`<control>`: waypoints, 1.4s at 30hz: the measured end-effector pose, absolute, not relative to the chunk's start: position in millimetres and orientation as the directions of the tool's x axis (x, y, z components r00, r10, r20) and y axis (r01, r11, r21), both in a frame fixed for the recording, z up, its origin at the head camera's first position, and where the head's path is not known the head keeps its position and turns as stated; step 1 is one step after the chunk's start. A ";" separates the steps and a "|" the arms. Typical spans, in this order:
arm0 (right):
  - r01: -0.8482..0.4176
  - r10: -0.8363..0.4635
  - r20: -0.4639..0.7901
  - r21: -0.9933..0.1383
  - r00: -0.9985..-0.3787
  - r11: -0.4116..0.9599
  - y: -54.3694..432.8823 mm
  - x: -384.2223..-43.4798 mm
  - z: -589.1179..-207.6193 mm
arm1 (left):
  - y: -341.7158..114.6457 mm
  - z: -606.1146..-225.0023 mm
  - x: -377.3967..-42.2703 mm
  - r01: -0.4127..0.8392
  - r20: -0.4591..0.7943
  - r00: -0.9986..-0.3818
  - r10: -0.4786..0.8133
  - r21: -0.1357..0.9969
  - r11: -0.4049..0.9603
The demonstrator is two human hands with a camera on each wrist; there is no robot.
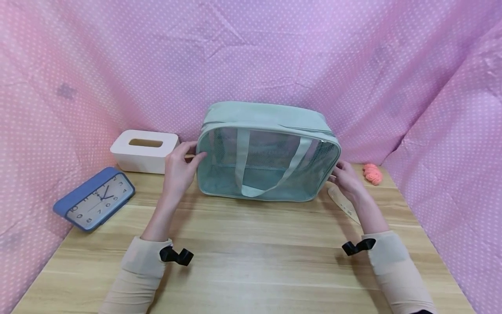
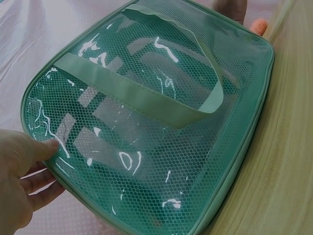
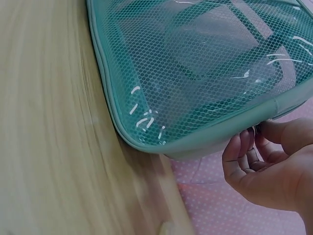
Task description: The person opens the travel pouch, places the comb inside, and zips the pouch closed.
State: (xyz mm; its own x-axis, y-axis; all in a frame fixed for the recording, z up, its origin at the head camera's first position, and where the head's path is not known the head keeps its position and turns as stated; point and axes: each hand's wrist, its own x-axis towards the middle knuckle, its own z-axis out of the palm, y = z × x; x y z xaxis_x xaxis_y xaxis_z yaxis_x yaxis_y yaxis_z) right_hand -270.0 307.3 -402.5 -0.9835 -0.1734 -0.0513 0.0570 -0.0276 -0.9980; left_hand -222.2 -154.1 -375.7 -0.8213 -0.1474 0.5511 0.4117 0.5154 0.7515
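A mint-green toiletry bag (image 1: 270, 114) with see-through panels and mesh stands upright on the table, its strap handle (image 1: 242, 161) hanging over the front. At its left edge my left hand (image 1: 181, 163) grips the bag, thumb on the clear front and fingers behind the side. My right hand (image 1: 347, 179) is at the opposite side. In the right wrist view, the right thumb and forefinger (image 3: 240, 147) pinch a small dark piece at the bag's side seam, which looks like the zipper pull. A zipper line (image 1: 307, 129) runs along the top edge toward that side.
A white tissue box (image 1: 141, 150) stands left of the bag, with a blue clock (image 1: 96, 200) in front of it. A flat pale strip with small markings (image 1: 342, 203) lies beneath the right hand. Coral yarn (image 1: 371, 173) sits at the right. Pink dotted cloth (image 1: 274, 52) hangs behind the table.
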 end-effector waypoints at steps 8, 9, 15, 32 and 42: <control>0.045 -0.141 -0.071 -0.983 -0.988 0.179 313.5 -267.6 -382.4 | -154.0 -374.2 -220.7 0.415 0.556 -0.820 -0.141 0.745 0.523; 0.046 -0.140 -0.077 -0.976 -0.987 0.212 314.7 -267.6 -379.8 | -154.0 -374.3 -220.6 0.418 0.558 -0.818 -0.140 0.743 0.522; 0.028 -0.152 -0.085 -0.938 -0.985 0.346 318.5 -271.5 -366.8 | -156.7 -376.2 -220.4 0.443 0.586 -0.796 -0.153 0.736 0.512; 0.008 -0.191 -0.152 -0.802 -0.970 0.598 326.9 -282.4 -315.7 | -155.1 -374.6 -219.3 0.452 0.594 -0.787 -0.170 0.741 0.496; -0.040 -0.191 -0.129 -0.722 -0.973 0.691 321.5 -282.9 -271.9 | -155.1 -374.0 -219.5 0.438 0.587 -0.792 -0.165 0.736 0.516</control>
State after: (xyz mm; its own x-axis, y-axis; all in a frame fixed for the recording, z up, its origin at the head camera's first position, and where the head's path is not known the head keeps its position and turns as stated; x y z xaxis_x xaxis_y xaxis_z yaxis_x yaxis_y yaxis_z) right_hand -282.9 321.5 -271.9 -0.9730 -0.1908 -0.1295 -0.0395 0.6912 -0.7216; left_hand -219.5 -155.1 -374.0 -0.7924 -0.1651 0.5872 0.4383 0.5155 0.7363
